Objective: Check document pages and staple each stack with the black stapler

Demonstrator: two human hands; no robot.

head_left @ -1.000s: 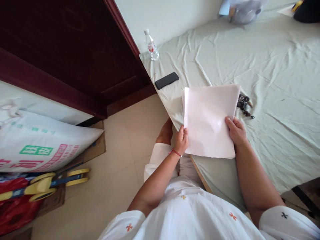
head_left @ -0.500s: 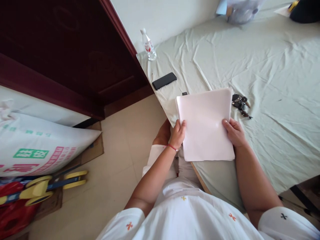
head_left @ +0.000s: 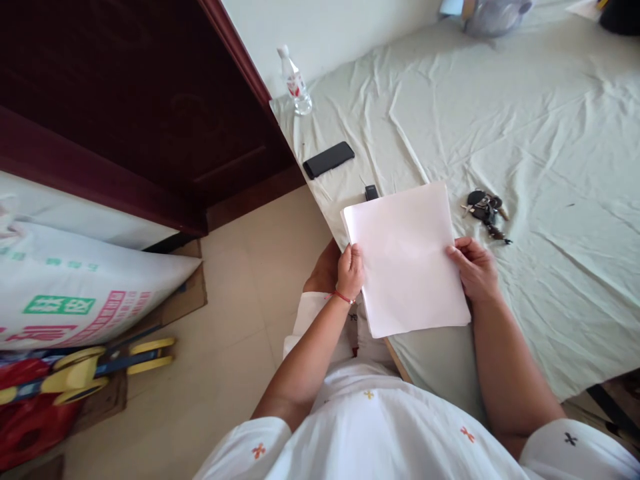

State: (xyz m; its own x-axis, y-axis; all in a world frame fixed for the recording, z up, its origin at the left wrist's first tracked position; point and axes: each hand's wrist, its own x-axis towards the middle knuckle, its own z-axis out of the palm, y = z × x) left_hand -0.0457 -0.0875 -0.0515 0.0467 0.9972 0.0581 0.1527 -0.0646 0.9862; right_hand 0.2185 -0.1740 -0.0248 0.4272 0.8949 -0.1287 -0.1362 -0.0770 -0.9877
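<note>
The left fingers are closed on the left edge of the paper, thumb on top and the rest wrapped around the side and under. The right fingers are bent in a lighter pinch at the right edge, thumb pressed on the top face. Neither set is spread wide; the gap is only as thick as the paper between them. Holding it by opposite sides probably stops the sheets from slipping out of line and leaves the blank upper face uncovered.

The paper is a thin stack, its layered edges showing at the left. It lies between the hands over the near edge of the desk, turned slightly, its near left corner out past the edge. That overhang likely gives the left fingers room to reach underneath.

Just beyond its far left corner is a small black item, partly hidden by the paper, so I cannot tell what it is. The keys lie to the right, apart from the paper. Farther off at the left are the phone, flat near the desk's edge, and the bottle, upright near the wall, perhaps set there to be out of the way of the arms.
</note>
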